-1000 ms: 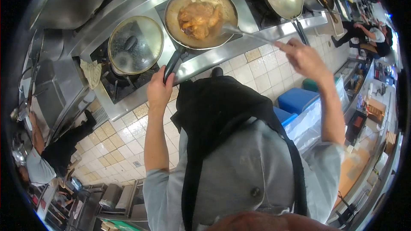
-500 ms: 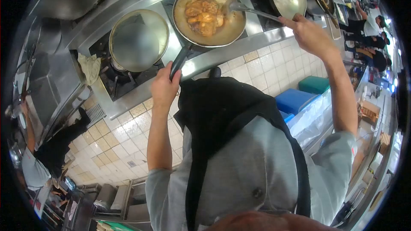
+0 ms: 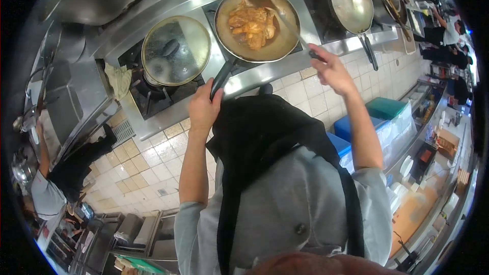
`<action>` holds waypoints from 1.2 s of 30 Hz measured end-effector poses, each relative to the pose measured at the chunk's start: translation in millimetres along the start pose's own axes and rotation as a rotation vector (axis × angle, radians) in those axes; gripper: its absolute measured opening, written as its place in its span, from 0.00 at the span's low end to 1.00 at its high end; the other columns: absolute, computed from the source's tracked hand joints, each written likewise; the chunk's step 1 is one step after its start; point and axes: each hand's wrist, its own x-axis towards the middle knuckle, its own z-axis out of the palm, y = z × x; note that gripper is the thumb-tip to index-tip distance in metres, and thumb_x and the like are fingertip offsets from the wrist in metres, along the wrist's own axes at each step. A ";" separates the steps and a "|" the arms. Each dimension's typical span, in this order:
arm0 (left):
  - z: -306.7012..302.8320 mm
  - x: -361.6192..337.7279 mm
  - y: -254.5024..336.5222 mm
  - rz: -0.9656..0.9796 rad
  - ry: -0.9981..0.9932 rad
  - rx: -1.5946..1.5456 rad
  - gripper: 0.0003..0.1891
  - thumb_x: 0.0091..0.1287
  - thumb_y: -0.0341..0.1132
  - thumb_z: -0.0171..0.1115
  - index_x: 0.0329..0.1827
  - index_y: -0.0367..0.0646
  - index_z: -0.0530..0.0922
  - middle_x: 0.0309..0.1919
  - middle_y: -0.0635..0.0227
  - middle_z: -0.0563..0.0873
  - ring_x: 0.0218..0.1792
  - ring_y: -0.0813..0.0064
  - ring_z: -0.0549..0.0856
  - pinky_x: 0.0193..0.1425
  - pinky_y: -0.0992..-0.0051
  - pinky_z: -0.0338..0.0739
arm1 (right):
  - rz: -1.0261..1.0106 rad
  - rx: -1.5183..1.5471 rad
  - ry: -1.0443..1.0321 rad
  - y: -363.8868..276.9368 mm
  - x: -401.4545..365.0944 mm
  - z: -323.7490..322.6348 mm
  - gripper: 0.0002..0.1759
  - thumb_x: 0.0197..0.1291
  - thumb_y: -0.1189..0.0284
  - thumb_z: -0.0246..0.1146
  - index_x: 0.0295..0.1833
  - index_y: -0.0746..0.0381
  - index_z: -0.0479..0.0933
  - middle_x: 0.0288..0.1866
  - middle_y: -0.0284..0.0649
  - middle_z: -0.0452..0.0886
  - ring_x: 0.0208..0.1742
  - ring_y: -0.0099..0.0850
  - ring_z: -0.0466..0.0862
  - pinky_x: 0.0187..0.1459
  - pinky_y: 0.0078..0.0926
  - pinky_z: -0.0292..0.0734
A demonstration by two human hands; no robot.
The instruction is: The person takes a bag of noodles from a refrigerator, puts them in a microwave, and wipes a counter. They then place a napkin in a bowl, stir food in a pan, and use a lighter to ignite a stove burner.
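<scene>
My left hand (image 3: 205, 108) is wrapped around the black handle of a frying pan (image 3: 224, 34) on the stove. Browned, saucy pieces of food, apparently chicken (image 3: 250, 26), sit in brown liquid inside it. My right hand (image 3: 333, 70) grips the dark handle end of a long metal spatula (image 3: 294, 29), whose shaft slopes down into the pan. Its head is at the food's right edge, blurred and partly sunk in the sauce. Left of this pan stands another pan with a glass lid (image 3: 176, 51), fogged, with a dark knob.
An empty-looking pan (image 3: 351, 4) rests on the right burner, its handle jutting over the stove edge. A cloth (image 3: 118, 80) hangs at the stove's left corner. Blue bin (image 3: 351, 124) and green bin (image 3: 383, 108) stand to my right. Another person (image 3: 51, 193) is at far left, others at far right.
My right hand has moved left and down, nearer my body, and the spatula now stands steeper in the pan. The view has shifted slightly. My left hand stays on the pan handle.
</scene>
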 end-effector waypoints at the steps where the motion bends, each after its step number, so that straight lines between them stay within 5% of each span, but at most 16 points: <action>1: 0.0 -0.9 0.1 0.006 -0.003 -0.008 0.22 0.69 0.43 0.68 0.62 0.40 0.81 0.45 0.51 0.87 0.46 0.48 0.87 0.49 0.59 0.82 | 0.006 0.018 -0.066 2.1 5.9 8.5 0.29 0.71 0.74 0.61 0.77 0.57 0.70 0.40 0.33 0.80 0.26 0.20 0.71 0.27 0.23 0.69; 2: -1.2 -0.7 1.3 0.002 -0.005 -0.003 0.22 0.69 0.43 0.68 0.62 0.40 0.81 0.45 0.51 0.87 0.46 0.48 0.87 0.49 0.59 0.82 | 0.008 0.021 -0.072 10.8 12.3 13.7 0.29 0.71 0.74 0.61 0.77 0.57 0.70 0.40 0.33 0.80 0.26 0.20 0.71 0.27 0.23 0.69; 4: -4.0 1.2 4.4 0.006 -0.013 -0.023 0.22 0.69 0.43 0.68 0.62 0.40 0.81 0.45 0.51 0.87 0.45 0.48 0.87 0.49 0.58 0.82 | -0.802 -0.528 0.055 27.7 21.5 21.2 0.33 0.68 0.75 0.61 0.78 0.61 0.66 0.41 0.49 0.83 0.40 0.44 0.86 0.42 0.39 0.80; 5: -4.2 1.1 4.4 0.005 -0.018 -0.021 0.22 0.69 0.43 0.68 0.62 0.40 0.81 0.45 0.51 0.87 0.45 0.48 0.87 0.49 0.58 0.82 | -0.761 -0.582 0.013 12.3 5.9 19.7 0.33 0.65 0.78 0.60 0.77 0.58 0.67 0.43 0.55 0.80 0.47 0.55 0.85 0.47 0.47 0.81; 14: 0.7 -0.5 17.0 -0.035 0.004 0.023 0.23 0.69 0.43 0.69 0.62 0.39 0.81 0.42 0.54 0.87 0.35 0.57 0.86 0.41 0.63 0.80 | -0.653 -0.949 -0.052 3.7 -57.8 -45.4 0.33 0.62 0.82 0.58 0.74 0.49 0.72 0.47 0.48 0.80 0.42 0.48 0.85 0.43 0.41 0.82; 22: 0.7 -14.6 9.6 0.052 0.117 0.206 0.22 0.67 0.40 0.71 0.60 0.39 0.82 0.48 0.50 0.87 0.46 0.50 0.87 0.51 0.59 0.83 | -0.701 -0.666 0.114 67.2 -53.5 -81.8 0.31 0.62 0.83 0.59 0.72 0.58 0.74 0.45 0.55 0.79 0.45 0.53 0.82 0.49 0.43 0.78; 25: -45.9 -18.3 42.6 -0.081 0.196 0.259 0.20 0.67 0.39 0.70 0.59 0.40 0.82 0.51 0.50 0.87 0.49 0.49 0.87 0.56 0.57 0.82 | -0.565 -0.613 0.032 84.3 -32.5 -81.2 0.32 0.61 0.84 0.58 0.73 0.59 0.73 0.48 0.56 0.80 0.50 0.54 0.82 0.54 0.42 0.78; 27: -76.5 -24.9 55.1 0.044 0.290 0.308 0.19 0.67 0.39 0.69 0.58 0.40 0.83 0.51 0.50 0.87 0.50 0.49 0.87 0.56 0.58 0.82 | -0.772 -0.580 0.029 111.2 -8.7 -89.3 0.30 0.64 0.84 0.59 0.72 0.62 0.73 0.45 0.46 0.80 0.43 0.36 0.80 0.49 0.29 0.76; 30: -153.7 -26.3 76.4 0.068 0.508 0.413 0.13 0.69 0.35 0.67 0.53 0.40 0.85 0.47 0.54 0.88 0.47 0.51 0.88 0.52 0.60 0.83 | -0.710 -0.483 0.043 97.8 -1.4 -80.4 0.30 0.63 0.84 0.61 0.72 0.62 0.73 0.44 0.45 0.78 0.44 0.36 0.79 0.50 0.28 0.75; 33: -237.8 -18.8 72.2 0.041 0.633 0.564 0.12 0.70 0.36 0.65 0.53 0.40 0.85 0.45 0.55 0.89 0.46 0.51 0.88 0.50 0.61 0.83 | -0.723 -0.443 0.030 98.0 10.6 -73.9 0.30 0.65 0.84 0.61 0.73 0.63 0.72 0.45 0.39 0.78 0.45 0.30 0.77 0.50 0.26 0.75; 34: -267.3 -13.0 66.8 -0.125 0.601 0.634 0.13 0.71 0.36 0.65 0.53 0.41 0.85 0.46 0.55 0.88 0.47 0.52 0.88 0.50 0.61 0.82 | -0.707 -0.370 0.022 99.2 13.2 -68.7 0.29 0.66 0.83 0.60 0.74 0.63 0.72 0.46 0.36 0.78 0.46 0.28 0.76 0.51 0.25 0.74; 36: -323.9 5.4 40.9 0.009 0.774 0.704 0.12 0.71 0.37 0.64 0.54 0.43 0.85 0.49 0.55 0.88 0.49 0.51 0.87 0.52 0.60 0.82 | -0.737 -0.328 0.046 107.8 16.3 -56.3 0.29 0.67 0.83 0.60 0.74 0.63 0.71 0.45 0.33 0.77 0.43 0.25 0.75 0.47 0.23 0.74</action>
